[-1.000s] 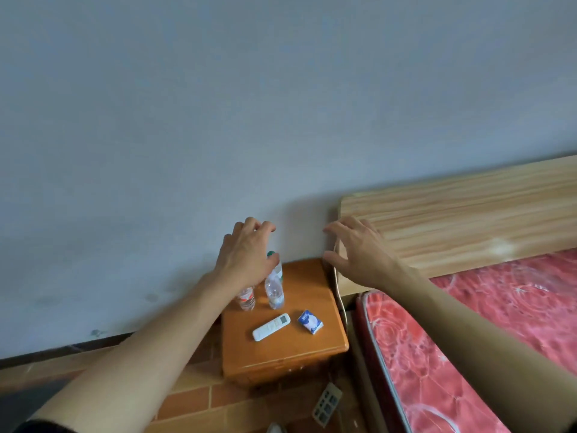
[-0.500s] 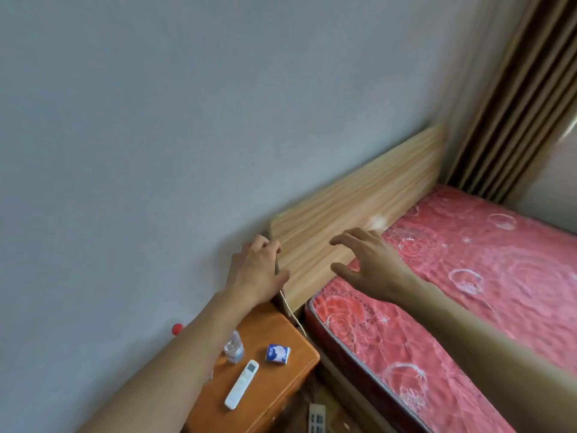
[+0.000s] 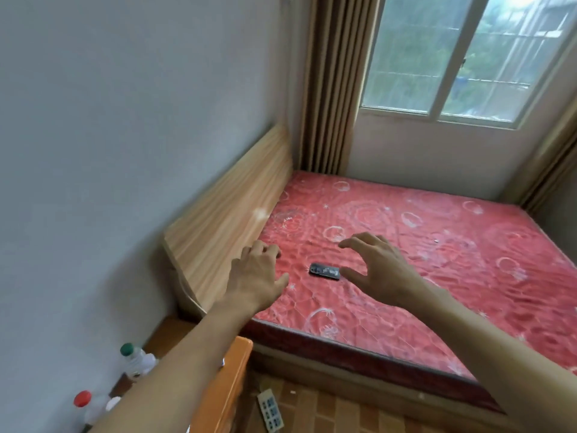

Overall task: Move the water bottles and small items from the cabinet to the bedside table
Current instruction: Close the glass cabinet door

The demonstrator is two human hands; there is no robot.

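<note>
Two clear water bottles stand at the lower left on the orange bedside table (image 3: 237, 360): one with a green cap (image 3: 134, 359) and one with a red cap (image 3: 86, 406). My left forearm hides most of the tabletop. My left hand (image 3: 254, 278) hovers over the bed's near corner, fingers loosely bent, holding nothing. My right hand (image 3: 379, 271) is spread above the red mattress (image 3: 437, 245), empty. A dark phone (image 3: 324, 271) lies on the mattress between both hands, untouched.
A wooden headboard (image 3: 224, 223) runs along the grey wall on the left. Brown curtains (image 3: 327, 89) and a window (image 3: 462, 54) stand behind the bed. A white power strip (image 3: 270, 414) lies on the brick floor by the table.
The view has swung right from the bedside table to the bed and window. Both empty hands have moved from above the table to over the mattress. The phone has come into view.
</note>
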